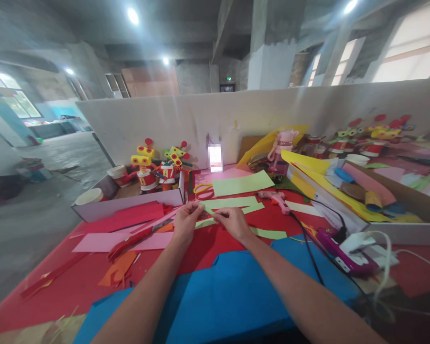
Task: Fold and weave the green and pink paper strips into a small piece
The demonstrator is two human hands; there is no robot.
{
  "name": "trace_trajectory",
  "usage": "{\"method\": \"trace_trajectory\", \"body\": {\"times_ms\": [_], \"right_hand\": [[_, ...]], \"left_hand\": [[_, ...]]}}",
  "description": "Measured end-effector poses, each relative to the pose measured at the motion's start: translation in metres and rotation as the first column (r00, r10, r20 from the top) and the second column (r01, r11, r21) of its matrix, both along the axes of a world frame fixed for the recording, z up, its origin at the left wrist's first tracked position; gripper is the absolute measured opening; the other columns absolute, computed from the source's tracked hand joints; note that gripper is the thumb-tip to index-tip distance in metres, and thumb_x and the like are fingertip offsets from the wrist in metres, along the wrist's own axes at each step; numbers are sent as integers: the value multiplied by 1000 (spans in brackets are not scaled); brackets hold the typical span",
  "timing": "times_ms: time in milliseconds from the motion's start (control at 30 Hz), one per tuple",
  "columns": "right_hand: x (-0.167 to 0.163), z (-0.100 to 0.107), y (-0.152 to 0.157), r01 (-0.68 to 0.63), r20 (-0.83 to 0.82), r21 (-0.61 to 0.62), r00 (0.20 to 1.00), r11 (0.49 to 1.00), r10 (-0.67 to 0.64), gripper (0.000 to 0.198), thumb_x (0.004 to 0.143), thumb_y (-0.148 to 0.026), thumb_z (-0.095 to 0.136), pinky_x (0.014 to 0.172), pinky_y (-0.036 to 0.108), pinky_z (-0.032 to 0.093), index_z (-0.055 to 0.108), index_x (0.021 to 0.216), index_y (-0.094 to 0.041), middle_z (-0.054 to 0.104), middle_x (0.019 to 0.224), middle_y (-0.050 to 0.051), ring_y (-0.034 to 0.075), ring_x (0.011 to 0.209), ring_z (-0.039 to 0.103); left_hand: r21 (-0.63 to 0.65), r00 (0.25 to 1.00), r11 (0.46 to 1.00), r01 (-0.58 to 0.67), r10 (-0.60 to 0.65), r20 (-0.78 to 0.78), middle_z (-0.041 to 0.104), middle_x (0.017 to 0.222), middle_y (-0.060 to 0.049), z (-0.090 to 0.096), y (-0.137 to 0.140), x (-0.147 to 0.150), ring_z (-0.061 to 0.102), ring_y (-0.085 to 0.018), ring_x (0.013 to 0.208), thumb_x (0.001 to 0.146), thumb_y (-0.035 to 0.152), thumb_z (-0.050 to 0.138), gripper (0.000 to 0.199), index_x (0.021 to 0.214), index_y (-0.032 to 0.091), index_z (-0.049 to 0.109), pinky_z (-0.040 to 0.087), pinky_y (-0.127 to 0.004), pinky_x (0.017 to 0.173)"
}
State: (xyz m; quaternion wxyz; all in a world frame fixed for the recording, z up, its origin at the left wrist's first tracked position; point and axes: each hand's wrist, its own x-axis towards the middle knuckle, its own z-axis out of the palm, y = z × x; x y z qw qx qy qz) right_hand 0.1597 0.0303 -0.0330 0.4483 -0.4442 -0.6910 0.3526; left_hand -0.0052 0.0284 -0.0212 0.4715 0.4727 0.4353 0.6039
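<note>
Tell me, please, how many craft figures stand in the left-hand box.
2: a yellow-headed figure and, just right of it in the picture, a greenish-headed figure; others may be hidden behind.

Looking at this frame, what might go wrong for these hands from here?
The green paper strip pinched between the left hand and right hand could crease or tear if pulled. The pink glue gun near the right hand might get knocked, or burn it if hot, which I can't tell.
</note>
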Motion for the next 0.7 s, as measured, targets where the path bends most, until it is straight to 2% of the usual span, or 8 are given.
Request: {"method": "trace_trajectory", "body": {"times_ms": [100,167,267,400,467,600,700], "right_hand": [[1,0,1,-4,31,-8,1000,1000,4,27,82,-37,60,57,25,41,72,65,-20,70,64,1,18,62,62],[0,-2,1,3,26,11,1000,1000,-3,24,82,-37,61,60,25,42,73,71,-20,72,70,2,18,67,64],[-1,-3,0,-3,29,101,1000,995,0,19,83,-35,62,61,24,42,74,81,-20,74,78,2,18,72,64],[-2,-2,-3,-16,134,214,991,977,-13,26,88,-33,57,62,24,40,72,72,-19,72,72,3,17,69,62],[-2,-2,-2,-15,112,175,994,984,-5,28,88,-34,57,61,24,40,72,70,-19,72,71,3,17,69,63],[-1,-3,0,-36,-25,-36,999,999,35,28,85,-38,60,60,24,44,74,73,-18,73,68,2,18,67,66],[-2,-3,1,-71,-74,-91,995,993,64,33,84,-45,60,62,25,45,74,73,-17,73,68,3,20,69,67]], "left_hand": [[5,1000,1000,-8,8,-12,68,61,-2,1,-1,2,64,-15,59,60,41,83,33,72,15,64,51,-28,65],[11,1000,1000,-6,7,-26,68,61,-3,1,-3,4,63,-15,59,61,41,82,33,71,15,64,50,-27,64],[18,999,1000,-2,3,-48,67,60,-3,2,-3,5,61,-14,57,63,40,80,31,69,14,64,48,-26,62],[35,997,998,-43,45,-59,65,57,-2,1,-1,3,58,-13,55,64,39,79,29,69,15,64,45,-25,59],[42,997,998,-49,51,-55,64,57,-1,0,1,1,56,-12,55,64,40,80,29,69,15,65,44,-24,59],[-13,998,999,50,-51,-42,61,56,1,-3,2,2,51,-10,54,60,42,82,32,66,15,66,39,-22,56],[-76,992,995,72,-79,-97,56,52,3,-3,-2,7,44,-8,50,54,41,85,33,57,15,65,33,-22,51]]}}
